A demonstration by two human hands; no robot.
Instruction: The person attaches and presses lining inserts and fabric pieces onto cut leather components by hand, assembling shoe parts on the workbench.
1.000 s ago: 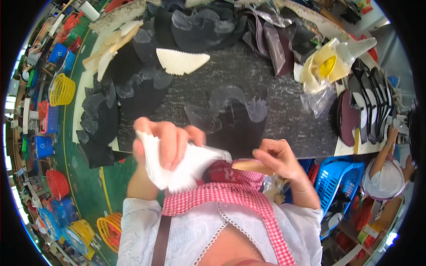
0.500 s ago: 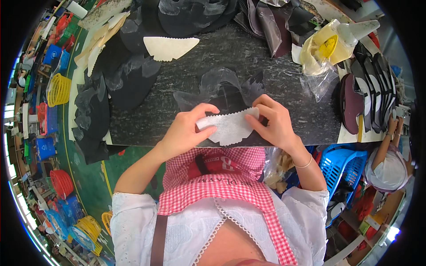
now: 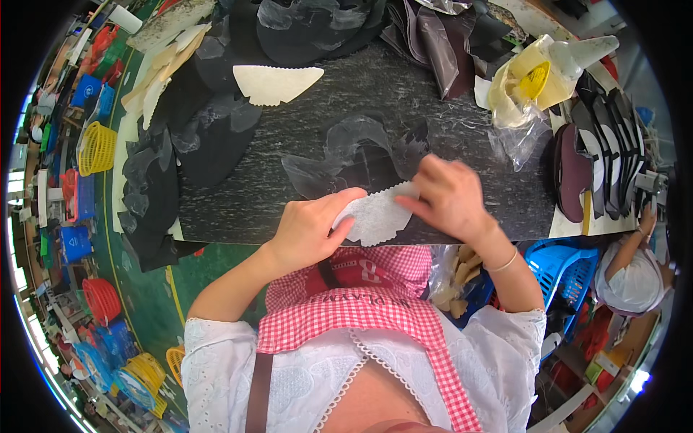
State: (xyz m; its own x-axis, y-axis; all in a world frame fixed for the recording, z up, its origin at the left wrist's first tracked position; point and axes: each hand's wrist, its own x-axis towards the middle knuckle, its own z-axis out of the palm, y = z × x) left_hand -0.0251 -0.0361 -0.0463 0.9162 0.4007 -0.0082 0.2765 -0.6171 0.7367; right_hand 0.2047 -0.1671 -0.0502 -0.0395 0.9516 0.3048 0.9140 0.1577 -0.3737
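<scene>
Two hands (image 3: 307,227) (image 3: 455,198) hold one serrated white piece (image 3: 377,215) between them.

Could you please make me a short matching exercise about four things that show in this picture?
1. White toothed piece
2. Cream toothed piece
3. Bracelet
4. Apron

A. Lying on the dark tabletop
B. Red-and-white checked
C. Between the left hand and the right hand
D. Around the right wrist

Pairs: 1-C, 2-A, 3-D, 4-B
</scene>
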